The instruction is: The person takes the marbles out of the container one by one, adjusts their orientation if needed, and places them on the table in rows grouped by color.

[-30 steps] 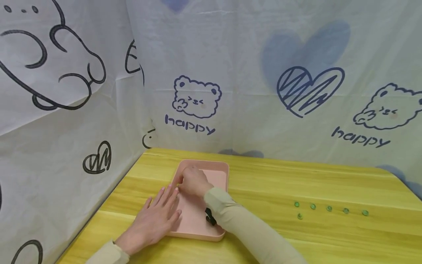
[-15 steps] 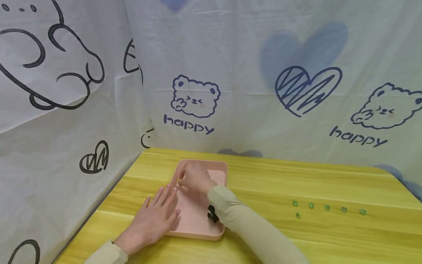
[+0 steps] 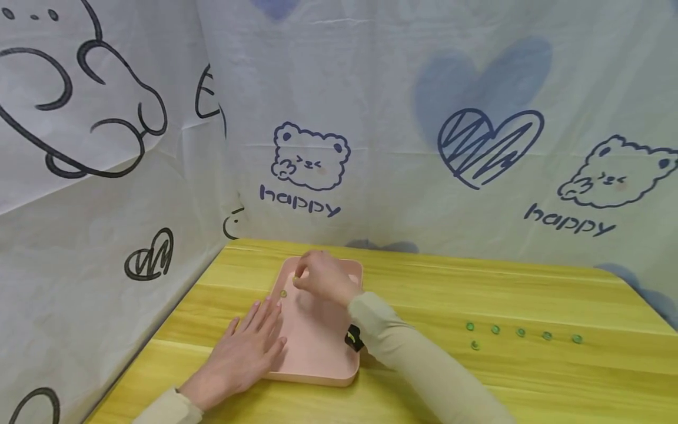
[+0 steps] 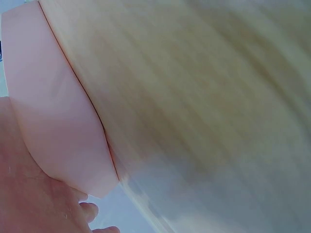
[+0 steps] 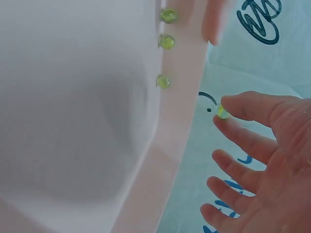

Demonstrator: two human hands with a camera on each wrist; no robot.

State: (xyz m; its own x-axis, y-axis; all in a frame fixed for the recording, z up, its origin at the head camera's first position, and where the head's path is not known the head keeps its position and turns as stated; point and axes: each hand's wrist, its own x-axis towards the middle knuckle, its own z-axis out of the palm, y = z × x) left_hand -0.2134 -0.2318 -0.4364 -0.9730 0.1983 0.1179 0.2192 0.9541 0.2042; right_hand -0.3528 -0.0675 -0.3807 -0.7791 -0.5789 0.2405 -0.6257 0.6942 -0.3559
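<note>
Printed white cloth [image 3: 381, 70] hangs behind and to the left of a yellow wood-grain table [image 3: 415, 288]. Near the table's far left corner lies one pink tray [image 3: 318, 353], its far end close to the back edge. Six loose green beads [image 3: 521, 332] sit on the table, well to the right of the tray: five in a row running toward the right edge, and one on the near side of the row's left end. Over the tray's far left part, the right hand [image 3: 325, 278] pinches one held bead [image 5: 222, 111] between thumb and forefinger. The left hand [image 3: 238, 356] lies with straight fingers across the tray's left rim, grasping nothing.

Three inner beads [image 5: 166, 41] line the tray's wall in the right wrist view; the head view plainly shows only one. The left wrist view catches the tray's outer wall meeting the table. Bare wood separates the tray from the table's left edge, with a broader stretch toward the loose beads.
</note>
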